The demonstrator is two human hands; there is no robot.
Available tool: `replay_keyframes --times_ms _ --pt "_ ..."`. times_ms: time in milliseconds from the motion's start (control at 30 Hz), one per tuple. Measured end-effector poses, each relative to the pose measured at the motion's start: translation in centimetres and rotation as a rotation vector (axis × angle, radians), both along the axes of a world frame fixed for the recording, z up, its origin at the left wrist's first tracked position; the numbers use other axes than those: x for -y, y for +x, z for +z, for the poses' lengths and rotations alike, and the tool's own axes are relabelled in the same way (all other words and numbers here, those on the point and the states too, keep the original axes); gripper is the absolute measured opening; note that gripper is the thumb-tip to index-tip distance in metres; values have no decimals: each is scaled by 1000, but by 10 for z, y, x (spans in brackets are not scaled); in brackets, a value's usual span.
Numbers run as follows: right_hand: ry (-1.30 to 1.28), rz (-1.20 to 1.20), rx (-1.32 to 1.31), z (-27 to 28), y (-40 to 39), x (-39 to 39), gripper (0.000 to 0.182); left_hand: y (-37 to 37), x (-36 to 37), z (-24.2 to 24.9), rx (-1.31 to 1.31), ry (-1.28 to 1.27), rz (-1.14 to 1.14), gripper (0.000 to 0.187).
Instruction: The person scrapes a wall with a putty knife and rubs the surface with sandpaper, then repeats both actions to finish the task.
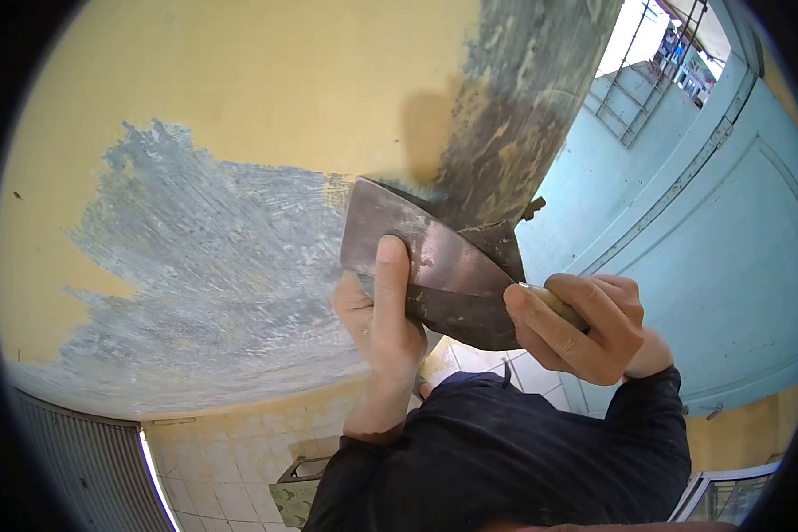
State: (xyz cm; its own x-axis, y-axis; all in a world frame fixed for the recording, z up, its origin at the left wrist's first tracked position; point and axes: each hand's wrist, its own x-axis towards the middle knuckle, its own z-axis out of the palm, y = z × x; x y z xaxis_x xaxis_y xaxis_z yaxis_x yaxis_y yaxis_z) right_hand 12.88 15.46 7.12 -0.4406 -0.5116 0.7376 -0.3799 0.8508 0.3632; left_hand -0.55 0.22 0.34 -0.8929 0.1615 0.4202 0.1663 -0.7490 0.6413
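Note:
My right hand [585, 328] is closed around the light-coloured handle of a putty knife, whose broad metal blade [457, 253] points left and is smeared with residue. Behind that blade sits a dark, stained flat piece [465, 317]; its far side and any handle are hidden. My left hand [386, 310] grips the dark piece from the left, its thumb pressed on the face of the blade. Both are held in front of a yellow wall [275, 80] with a rough grey patch [230, 239].
A grey, streaked strip [532, 97] runs down the wall's corner. To the right stands a light-blue door [727, 248] with a barred opening beside it. White tiles [532, 377] cover the floor below. A ribbed shutter [84, 461] is at the lower left.

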Motion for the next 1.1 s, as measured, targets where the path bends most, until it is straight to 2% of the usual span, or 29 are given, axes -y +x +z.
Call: replay_keyframes --times_ms 67,133,200,333,433,567,667,833,900,1033,1100 --pt "0 -3 -21 -1 -6 2 47 0 0 -3 -18 -25 -20 29" --pt "20 45 -74 3 -15 5 49 3 -1 2 59 68 -13 29" --pt "23 37 -75 2 -11 2 48 1 6 3 31 90 -152 31" --pt "9 2 -8 -2 1 -3 44 2 -5 -5 -29 -89 25 30" --pt "65 25 -33 6 -11 1 44 3 -1 6 55 114 -83 28" --pt "0 9 -40 -1 -3 1 45 6 -2 0 8 30 -77 27" --pt "11 6 10 -3 -2 -3 46 4 -4 -2 3 37 -53 27" --pt "34 26 -96 -4 -7 -3 47 7 -3 0 83 116 -116 27" --pt "32 14 -69 -4 -2 -5 47 6 -8 -8 42 -35 -34 30" --pt "67 23 -59 3 -10 0 46 5 -4 3 91 99 -87 30" --pt "56 27 -78 -1 -8 -3 46 6 -5 1 76 85 -85 30"
